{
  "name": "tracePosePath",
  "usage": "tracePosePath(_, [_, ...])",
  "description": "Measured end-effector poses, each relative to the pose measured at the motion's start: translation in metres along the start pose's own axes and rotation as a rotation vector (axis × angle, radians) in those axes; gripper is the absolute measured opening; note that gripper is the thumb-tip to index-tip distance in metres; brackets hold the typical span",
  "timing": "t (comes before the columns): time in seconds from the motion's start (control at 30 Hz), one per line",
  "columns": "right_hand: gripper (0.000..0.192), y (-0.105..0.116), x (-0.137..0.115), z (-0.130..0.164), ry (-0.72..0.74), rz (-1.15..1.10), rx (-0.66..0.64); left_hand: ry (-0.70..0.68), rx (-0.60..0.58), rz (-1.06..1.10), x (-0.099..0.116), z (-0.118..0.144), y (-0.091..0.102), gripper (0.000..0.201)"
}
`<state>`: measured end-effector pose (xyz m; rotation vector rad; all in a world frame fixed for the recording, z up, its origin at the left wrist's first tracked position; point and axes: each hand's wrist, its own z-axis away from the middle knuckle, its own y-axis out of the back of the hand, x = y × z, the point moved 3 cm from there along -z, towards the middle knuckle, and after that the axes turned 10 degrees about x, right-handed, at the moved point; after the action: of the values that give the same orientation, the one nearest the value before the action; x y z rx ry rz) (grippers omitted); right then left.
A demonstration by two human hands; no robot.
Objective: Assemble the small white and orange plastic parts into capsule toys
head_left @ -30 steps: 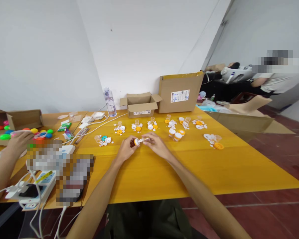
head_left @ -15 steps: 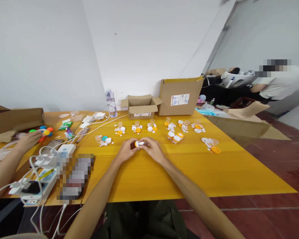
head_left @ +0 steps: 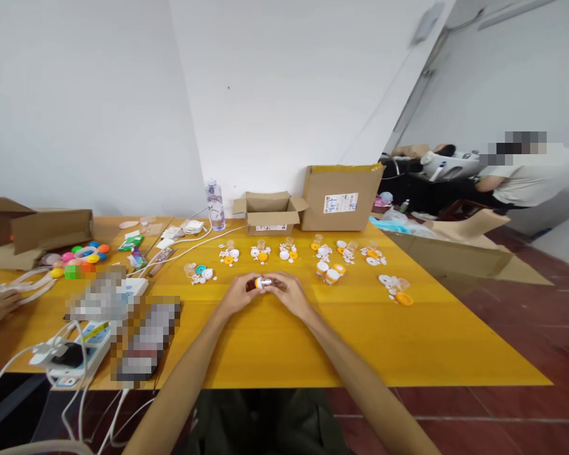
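Both left hand (head_left: 239, 295) and right hand (head_left: 291, 294) are pinching an orange-and-white plastic cylinder (head_left: 260, 284). Likely light, stiff, it's inviting side grips.

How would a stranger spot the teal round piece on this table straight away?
On the yellow table, find the leftmost cluster of small parts, beyond and left of the left hand. The teal round piece lies there, between a clear cup and a white disc. The neighbouring clusters show orange round pieces instead.
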<state>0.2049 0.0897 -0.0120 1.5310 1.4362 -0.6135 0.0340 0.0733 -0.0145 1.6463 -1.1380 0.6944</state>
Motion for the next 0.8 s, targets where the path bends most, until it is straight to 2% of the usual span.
tracePosePath(0.33, [0.018, 0.004, -0.012, 0.002, 0.145, 0.047, -0.107, -0.028, -0.055, -0.038, -0.013, 0.0, 0.004, 0.023])
tracePosePath(0.6, [0.021, 0.006, -0.008, 0.001, 0.124, 0.024, -0.143, -0.021, -0.066, -0.089, -0.009, 0.001, 0.004, 0.022])
tracePosePath(0.8, [0.02, 0.007, -0.007, 0.001, 0.044, 0.114, -0.125, -0.061, -0.074, -0.14, 0.005, 0.004, 0.005, 0.014])
